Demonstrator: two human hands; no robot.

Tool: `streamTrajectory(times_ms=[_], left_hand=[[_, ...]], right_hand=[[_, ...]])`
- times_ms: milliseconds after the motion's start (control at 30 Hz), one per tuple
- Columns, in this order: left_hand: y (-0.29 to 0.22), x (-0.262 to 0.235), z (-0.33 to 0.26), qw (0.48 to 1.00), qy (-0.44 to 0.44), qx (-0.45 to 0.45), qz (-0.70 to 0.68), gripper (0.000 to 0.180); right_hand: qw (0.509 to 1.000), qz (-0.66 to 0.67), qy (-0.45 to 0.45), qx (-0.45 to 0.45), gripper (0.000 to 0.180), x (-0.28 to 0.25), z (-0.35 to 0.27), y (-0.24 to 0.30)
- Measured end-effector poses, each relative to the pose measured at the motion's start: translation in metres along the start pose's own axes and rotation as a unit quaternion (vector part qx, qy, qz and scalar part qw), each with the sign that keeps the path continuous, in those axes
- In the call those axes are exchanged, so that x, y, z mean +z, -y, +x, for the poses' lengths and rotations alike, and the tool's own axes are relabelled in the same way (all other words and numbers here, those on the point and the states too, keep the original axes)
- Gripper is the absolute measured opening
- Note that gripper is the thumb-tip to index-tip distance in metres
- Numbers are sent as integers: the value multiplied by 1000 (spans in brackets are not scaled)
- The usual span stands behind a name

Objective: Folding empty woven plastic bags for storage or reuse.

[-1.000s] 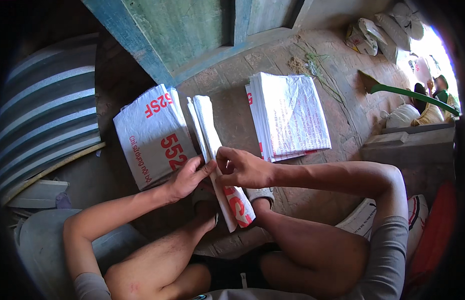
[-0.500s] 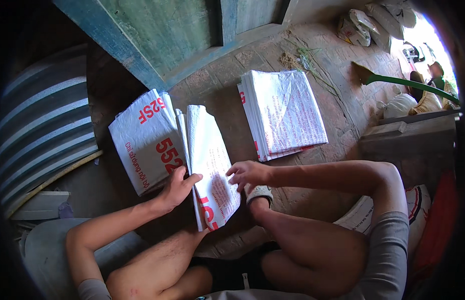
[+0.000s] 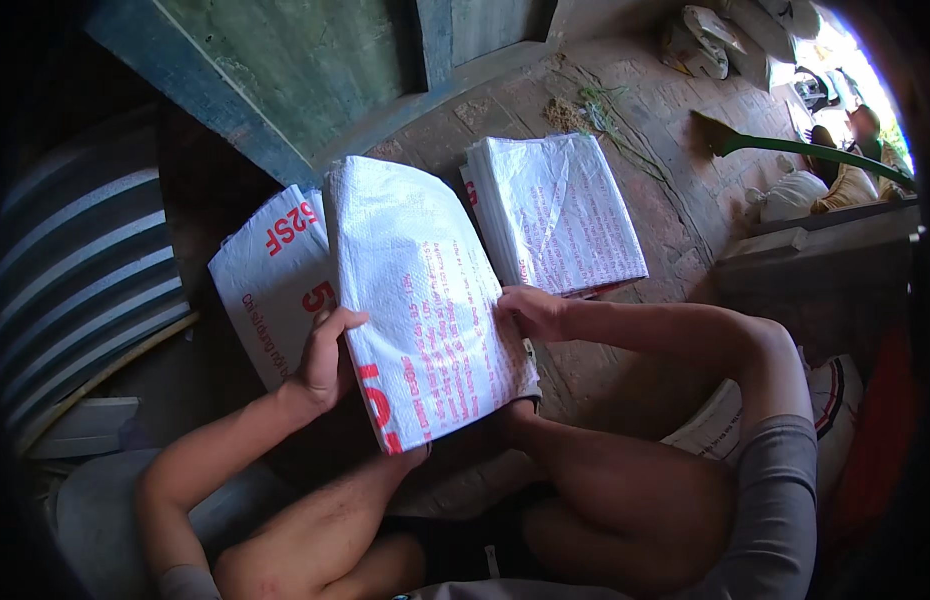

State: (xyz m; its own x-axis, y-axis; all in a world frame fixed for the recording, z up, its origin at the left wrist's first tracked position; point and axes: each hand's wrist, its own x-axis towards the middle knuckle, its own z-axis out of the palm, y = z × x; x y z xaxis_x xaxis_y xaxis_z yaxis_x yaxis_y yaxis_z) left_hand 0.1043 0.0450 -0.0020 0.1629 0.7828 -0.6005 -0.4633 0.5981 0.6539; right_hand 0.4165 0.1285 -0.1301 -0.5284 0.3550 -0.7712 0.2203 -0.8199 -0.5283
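Between my hands is a folded white woven sack (image 3: 420,290) with red print, held up in front of my knees and tilted. My left hand (image 3: 328,355) grips its left edge, thumb on top and fingers underneath out of sight. At the right edge my right hand (image 3: 533,312) pinches the sack, its fingertips partly hidden. Behind the held sack, to the left, lies a pile of folded sacks (image 3: 270,275) with large red lettering, partly covered. A second pile of folded sacks (image 3: 565,215) rests on the brick floor beyond my right hand.
Corrugated sheet (image 3: 95,260) stands at the left with a bamboo pole (image 3: 110,385) along it. A blue-green wooden door (image 3: 315,80) is at the back. At the right are a green-handled tool (image 3: 795,152), filled sacks (image 3: 790,195) and a low ledge (image 3: 815,260).
The held sack has been raised and turned flatter, so its broad printed face shows. My right hand has shifted right and closed on its edge; the left has moved slightly left.
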Motion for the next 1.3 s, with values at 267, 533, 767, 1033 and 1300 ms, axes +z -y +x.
streamTrajectory(times_ms=[267, 533, 767, 1033, 1300], left_hand=[[49, -30, 33, 990, -97, 45, 90, 15], [59, 47, 70, 963, -57, 153, 214, 20], [32, 89, 166, 966, 88, 119, 213, 57], [24, 80, 176, 903, 194, -48, 380, 86], [16, -30, 110, 750, 141, 90, 640, 39]], right_hand=[[987, -132, -52, -78, 35, -67, -11, 30], [980, -137, -83, -116, 51, -142, -57, 70], [972, -63, -139, -179, 48, -196, -91, 91], [858, -263, -419, -138, 40, -262, -70, 65], [863, -269, -414, -109, 44, -257, -57, 66]])
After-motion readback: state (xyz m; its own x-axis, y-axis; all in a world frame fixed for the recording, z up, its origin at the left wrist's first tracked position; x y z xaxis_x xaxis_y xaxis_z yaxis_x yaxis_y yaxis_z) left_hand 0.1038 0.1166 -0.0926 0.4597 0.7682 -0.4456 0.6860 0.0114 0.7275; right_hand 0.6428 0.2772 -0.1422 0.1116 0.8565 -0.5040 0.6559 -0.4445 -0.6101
